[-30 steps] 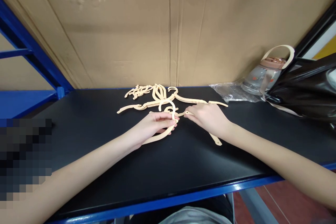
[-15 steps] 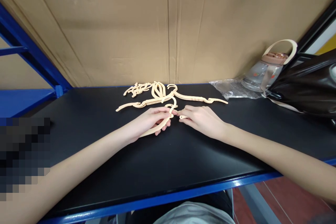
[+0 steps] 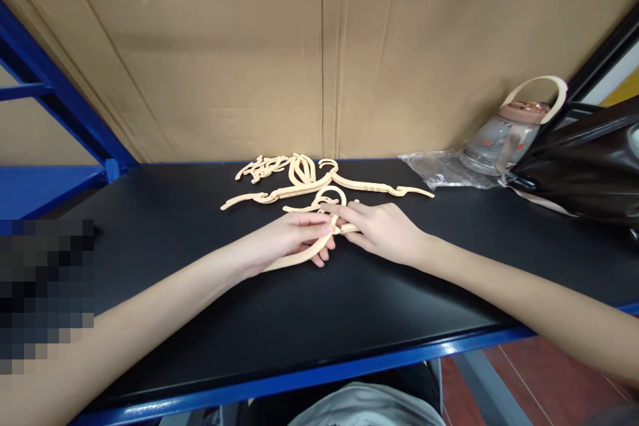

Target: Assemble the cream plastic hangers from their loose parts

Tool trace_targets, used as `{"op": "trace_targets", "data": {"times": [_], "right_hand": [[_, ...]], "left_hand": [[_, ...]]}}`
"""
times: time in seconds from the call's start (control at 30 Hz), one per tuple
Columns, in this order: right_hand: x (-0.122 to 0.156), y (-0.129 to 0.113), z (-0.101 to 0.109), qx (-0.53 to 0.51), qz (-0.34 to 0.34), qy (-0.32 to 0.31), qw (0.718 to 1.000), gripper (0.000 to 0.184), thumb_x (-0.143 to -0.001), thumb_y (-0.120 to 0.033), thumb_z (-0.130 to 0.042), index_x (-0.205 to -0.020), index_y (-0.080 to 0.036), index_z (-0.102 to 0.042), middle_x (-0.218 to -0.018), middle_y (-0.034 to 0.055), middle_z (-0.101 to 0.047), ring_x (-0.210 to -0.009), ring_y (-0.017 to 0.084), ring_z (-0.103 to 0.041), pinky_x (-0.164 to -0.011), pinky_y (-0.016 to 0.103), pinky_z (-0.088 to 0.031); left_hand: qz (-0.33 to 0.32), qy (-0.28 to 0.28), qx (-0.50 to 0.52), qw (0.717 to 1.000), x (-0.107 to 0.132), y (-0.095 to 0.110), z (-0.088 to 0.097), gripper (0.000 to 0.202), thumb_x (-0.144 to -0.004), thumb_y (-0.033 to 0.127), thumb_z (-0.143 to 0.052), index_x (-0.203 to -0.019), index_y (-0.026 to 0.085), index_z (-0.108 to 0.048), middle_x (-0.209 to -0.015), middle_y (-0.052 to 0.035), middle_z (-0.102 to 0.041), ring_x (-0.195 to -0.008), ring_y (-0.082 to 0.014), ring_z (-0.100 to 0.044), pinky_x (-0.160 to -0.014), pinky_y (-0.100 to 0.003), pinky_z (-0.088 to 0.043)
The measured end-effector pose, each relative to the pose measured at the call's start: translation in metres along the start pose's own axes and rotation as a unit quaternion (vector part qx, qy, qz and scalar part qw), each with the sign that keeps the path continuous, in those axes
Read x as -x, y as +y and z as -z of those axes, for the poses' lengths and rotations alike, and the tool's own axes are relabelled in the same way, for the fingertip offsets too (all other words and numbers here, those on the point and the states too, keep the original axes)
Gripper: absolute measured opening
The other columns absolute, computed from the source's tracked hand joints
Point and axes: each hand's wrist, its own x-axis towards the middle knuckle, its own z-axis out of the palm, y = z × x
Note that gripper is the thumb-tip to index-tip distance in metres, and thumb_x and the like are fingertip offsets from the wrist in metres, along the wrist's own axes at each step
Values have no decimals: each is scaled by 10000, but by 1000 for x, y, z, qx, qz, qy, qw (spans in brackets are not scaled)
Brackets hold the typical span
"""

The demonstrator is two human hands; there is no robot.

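A cream plastic hanger (image 3: 299, 256) lies under my hands in the middle of the black table (image 3: 200, 293). My left hand (image 3: 287, 239) is closed around its left arm, the curved end sticking out below the palm. My right hand (image 3: 382, 229) pinches the hanger's centre where the hook (image 3: 329, 198) rises; the right arm of the hanger is hidden under that hand. The fingertips of both hands meet at the hook's base. A pile of more cream hanger parts (image 3: 299, 180) lies just behind the hands.
A cardboard wall (image 3: 319, 46) closes off the back of the table. At the right stand a clear water jug with a cream handle (image 3: 504, 140), a crumpled clear plastic bag (image 3: 439, 170) and a black bag (image 3: 584, 166). Blue shelf framing (image 3: 60, 120) runs along the left.
My hands have come closer together over the hanger's centre. The hook has swung up and now shows as a full loop above my fingers.
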Motion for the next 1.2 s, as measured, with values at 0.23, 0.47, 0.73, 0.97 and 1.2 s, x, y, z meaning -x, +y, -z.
{"op": "trace_targets", "data": {"times": [0.23,0.47,0.73,0.97,1.2], "right_hand": [[-1,5,-1,-33,4,-50,998,153,-940,-268,-474,-1013,-178,-574,-934,41,-717,-711,167,-656,-524,229,-308],[-3,8,-2,-60,-33,-35,997,194,-916,-297,-513,-1059,-209,-610,-797,24,-711,-641,154,-634,-537,224,-288],[-3,3,-4,-81,-51,-23,995,607,-862,-417,-530,-1387,-169,-354,-622,-31,-594,-510,149,-537,-497,216,-260],[-1,-1,0,-85,-49,-35,995,581,-868,-352,-511,-1378,-154,-316,-681,-24,-603,-528,139,-541,-503,209,-273],[-1,0,-3,-91,-54,-28,994,463,-905,-317,-478,-1318,-153,-346,-666,-28,-589,-545,146,-556,-518,215,-294]], "left_hand": [[20,-123,-49,991,5,4,4,330,-870,214,-610,-1200,223,-610,-1028,-19,-624,-907,-140,-648,-847,-274,-509],[15,-67,-17,997,2,5,2,325,-834,258,-658,-1155,235,-613,-977,-18,-644,-802,-121,-640,-656,-224,-557],[-1,6,-3,1000,1,4,-7,181,-860,333,-609,-908,159,-620,-871,-19,-614,-682,-106,-596,-420,-145,-481],[21,7,-47,999,4,3,-9,253,-854,405,-599,-854,152,-588,-836,-30,-659,-602,-99,-595,-421,-161,-485],[14,-10,-57,998,2,-1,-9,274,-859,432,-568,-820,161,-581,-712,-4,-625,-533,-103,-578,-402,-179,-471]]}}
